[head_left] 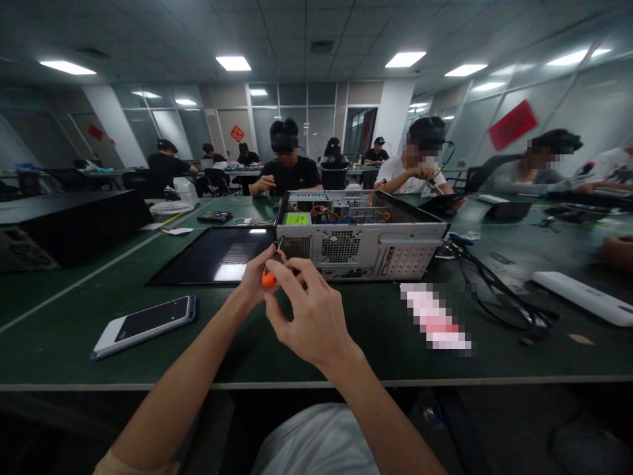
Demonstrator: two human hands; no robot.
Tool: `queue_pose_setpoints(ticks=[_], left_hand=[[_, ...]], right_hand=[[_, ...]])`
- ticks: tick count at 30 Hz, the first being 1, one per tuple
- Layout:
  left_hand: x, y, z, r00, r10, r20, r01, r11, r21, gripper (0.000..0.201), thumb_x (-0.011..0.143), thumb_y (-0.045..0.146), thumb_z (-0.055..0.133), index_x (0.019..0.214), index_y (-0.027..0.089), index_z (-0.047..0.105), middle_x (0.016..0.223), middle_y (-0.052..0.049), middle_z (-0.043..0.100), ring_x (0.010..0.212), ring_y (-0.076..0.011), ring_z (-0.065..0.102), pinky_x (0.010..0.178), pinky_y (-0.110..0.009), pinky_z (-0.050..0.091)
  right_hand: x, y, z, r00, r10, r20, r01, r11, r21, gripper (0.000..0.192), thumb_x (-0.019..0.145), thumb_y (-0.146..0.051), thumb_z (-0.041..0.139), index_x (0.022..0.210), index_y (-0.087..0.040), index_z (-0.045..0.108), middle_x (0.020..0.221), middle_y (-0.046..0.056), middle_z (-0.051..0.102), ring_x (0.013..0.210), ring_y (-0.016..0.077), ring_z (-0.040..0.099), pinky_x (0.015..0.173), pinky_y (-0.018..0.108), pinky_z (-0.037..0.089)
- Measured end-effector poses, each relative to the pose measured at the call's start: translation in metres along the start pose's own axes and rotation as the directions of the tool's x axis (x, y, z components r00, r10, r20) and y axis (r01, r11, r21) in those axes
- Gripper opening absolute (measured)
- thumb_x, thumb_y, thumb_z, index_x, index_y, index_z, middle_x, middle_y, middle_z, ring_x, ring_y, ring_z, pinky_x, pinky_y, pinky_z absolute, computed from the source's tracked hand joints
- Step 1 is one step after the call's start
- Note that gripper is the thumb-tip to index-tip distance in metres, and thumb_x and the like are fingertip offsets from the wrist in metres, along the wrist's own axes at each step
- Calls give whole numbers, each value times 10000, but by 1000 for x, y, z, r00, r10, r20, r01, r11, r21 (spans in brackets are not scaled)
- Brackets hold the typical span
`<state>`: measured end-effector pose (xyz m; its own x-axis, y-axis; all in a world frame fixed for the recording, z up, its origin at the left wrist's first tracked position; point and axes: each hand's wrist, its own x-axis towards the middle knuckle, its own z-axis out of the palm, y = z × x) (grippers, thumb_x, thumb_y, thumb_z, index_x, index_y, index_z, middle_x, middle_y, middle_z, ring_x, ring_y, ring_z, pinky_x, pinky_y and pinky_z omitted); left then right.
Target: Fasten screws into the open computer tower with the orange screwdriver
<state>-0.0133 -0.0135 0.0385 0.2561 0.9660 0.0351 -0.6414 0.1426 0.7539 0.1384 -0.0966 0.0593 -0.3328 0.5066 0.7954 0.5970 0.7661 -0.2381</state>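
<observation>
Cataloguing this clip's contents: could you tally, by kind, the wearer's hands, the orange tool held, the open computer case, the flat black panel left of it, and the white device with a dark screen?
Wearer's hands: 2 (left hand, right hand)
Orange tool: 1
Open computer case: 1
Flat black panel: 1
White device: 1
Total: 6

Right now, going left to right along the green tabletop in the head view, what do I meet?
Black case, white device with dark screen, glossy black panel, orange-handled tool, open computer case, black cables, white strip-shaped thing.
</observation>
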Motion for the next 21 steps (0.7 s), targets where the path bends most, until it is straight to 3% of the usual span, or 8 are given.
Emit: queue_pose_setpoints(ticks=[2,5,11,16,21], left_hand=[[0,0,1,1000,14,-7,-13,1000,13,380,928,398,526,658,140,594,516,-1,538,427,-94,519,427,-194,431],[0,0,2,998,54,38,-56,997,50,384,911,416,556,634,148,567,520,4,521,447,-107,532,455,-216,452],[-1,-1,1,986,4,164,-1,1000,-15,255,792,365,608,848,117,631,600,-5,574,456,-121,543,439,-227,456],[-4,0,2,990,-9,140,7,1000,17,292,719,271,557,949,111,639,613,-24,627,494,-163,609,469,-245,504],[-4,0,7,994,26,110,-27,1000,8,210,723,255,578,865,117,649,568,1,588,453,-140,571,427,-231,484]], right_hand=[[0,6,0,995,-93,41,93,996,7,238,954,-243,511,1173,-220,599,1170,77,627,1017,186,621,792,276,499],[2,10,3,992,-104,69,105,994,-2,172,966,-281,521,1079,-186,609,996,65,676,905,179,640,765,277,489],[2,3,11,999,52,0,-52,998,-46,209,906,-352,554,1000,-168,585,898,66,690,775,186,653,658,269,456],[8,-1,11,980,197,6,-196,977,-88,227,892,-410,533,870,-187,571,771,30,676,627,169,623,559,258,377],[13,-5,8,959,273,76,-261,956,-137,351,957,-468,452,794,-185,580,659,45,636,583,187,614,538,275,360]])
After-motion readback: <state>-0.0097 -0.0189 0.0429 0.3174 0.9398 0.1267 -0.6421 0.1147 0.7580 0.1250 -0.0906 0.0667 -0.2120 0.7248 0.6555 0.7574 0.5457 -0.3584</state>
